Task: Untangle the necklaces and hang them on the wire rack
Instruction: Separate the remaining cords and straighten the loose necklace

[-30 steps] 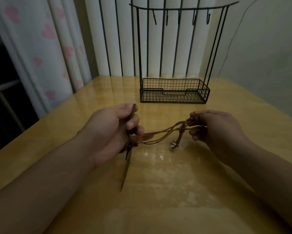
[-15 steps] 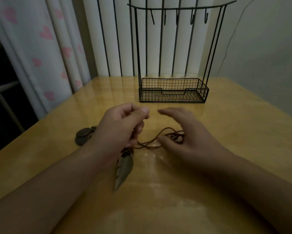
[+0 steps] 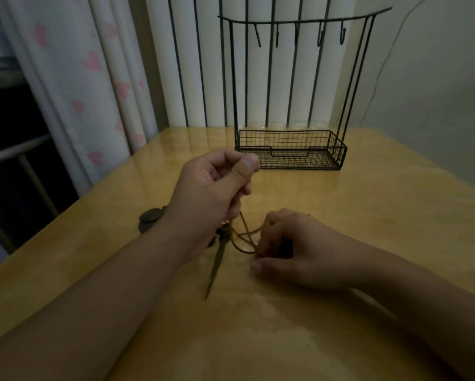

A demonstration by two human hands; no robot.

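Brown cord necklaces (image 3: 244,237) lie tangled on the wooden table (image 3: 368,215) between my hands. My left hand (image 3: 214,185) is raised and pinches a cord, which runs down from its fingers. A feather-shaped pendant (image 3: 215,266) hangs from that cord, its tip touching the table. My right hand (image 3: 294,248) rests on the table, fingers closed on the cord loops. A dark round pendant (image 3: 149,217) lies to the left, partly hidden by my left wrist. The black wire rack (image 3: 291,86) stands at the back with bare hooks.
The rack has a mesh basket (image 3: 294,149) at its base. White curtains with pink hearts (image 3: 93,78) hang at the left, beyond the table's left edge. A pale wall (image 3: 437,92) rises at the right.
My left hand has risen, lifting the cord and turning the feather pendant edge-on. My right hand, open half a second ago, has come down and closed on the cord loops.
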